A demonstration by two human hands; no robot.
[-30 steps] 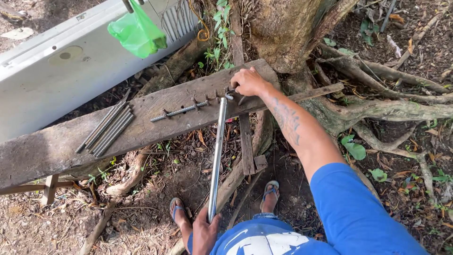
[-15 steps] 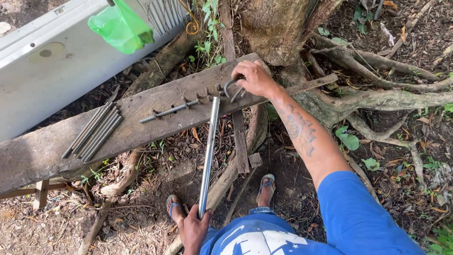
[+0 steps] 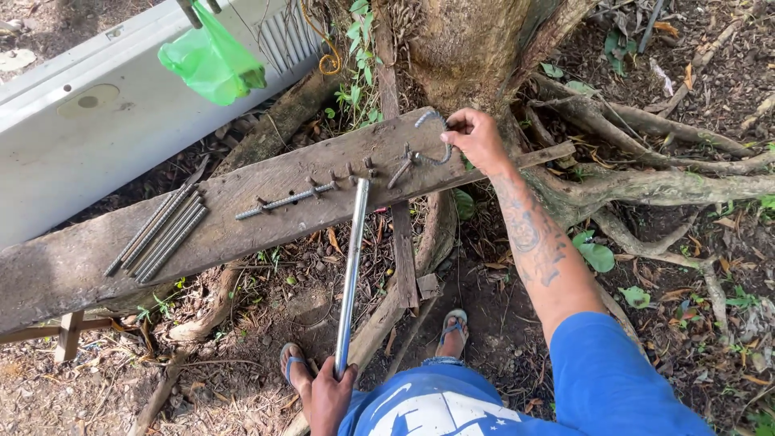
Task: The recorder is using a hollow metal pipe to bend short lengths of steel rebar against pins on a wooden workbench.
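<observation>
The pipe (image 3: 350,270) is smooth, shiny metal. The bent rod (image 3: 426,145) and the straight rods (image 3: 158,234) are dull grey ribbed steel. The plank (image 3: 242,210) is rough, weathered grey wood. The bag (image 3: 211,63) is thin, glossy green plastic. The panel (image 3: 73,129) is matt, pale sheet metal.

I see my right hand (image 3: 476,137) stretched far forward, arm fully extended and tattooed along the forearm, fingers curled closed in a pinch at the far end of my reach — the blue sleeve covers my upper arm. My left hand (image 3: 329,397) sits low and close to my body, fist wrapped tight, knuckles up
</observation>
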